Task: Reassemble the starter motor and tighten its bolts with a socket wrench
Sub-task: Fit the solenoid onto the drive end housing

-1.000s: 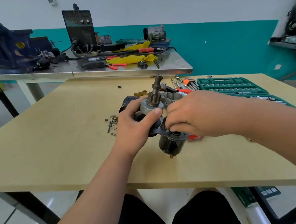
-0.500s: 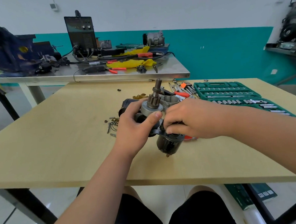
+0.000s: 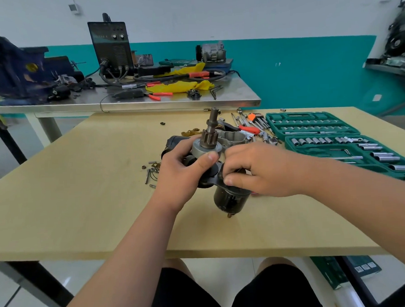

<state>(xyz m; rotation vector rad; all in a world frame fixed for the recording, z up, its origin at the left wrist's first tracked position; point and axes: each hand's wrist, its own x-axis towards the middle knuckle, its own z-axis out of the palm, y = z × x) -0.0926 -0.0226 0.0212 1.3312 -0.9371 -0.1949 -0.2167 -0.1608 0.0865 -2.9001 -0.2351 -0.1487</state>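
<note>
Left hand (image 3: 181,178) grips starter motor (image 3: 230,197), right hand (image 3: 261,171) at 3 o'clock pinches its bracket (image 3: 213,182); we see nothing shifted, still aligning parts.

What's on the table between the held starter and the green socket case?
Head view: a grey cast housing, a red-handled tool and loose sockets.

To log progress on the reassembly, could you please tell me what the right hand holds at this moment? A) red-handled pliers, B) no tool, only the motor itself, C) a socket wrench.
B: the right hand has its fingers curled on the motor with no tool in it, while the left hand grips the motor just below its gear.
</note>
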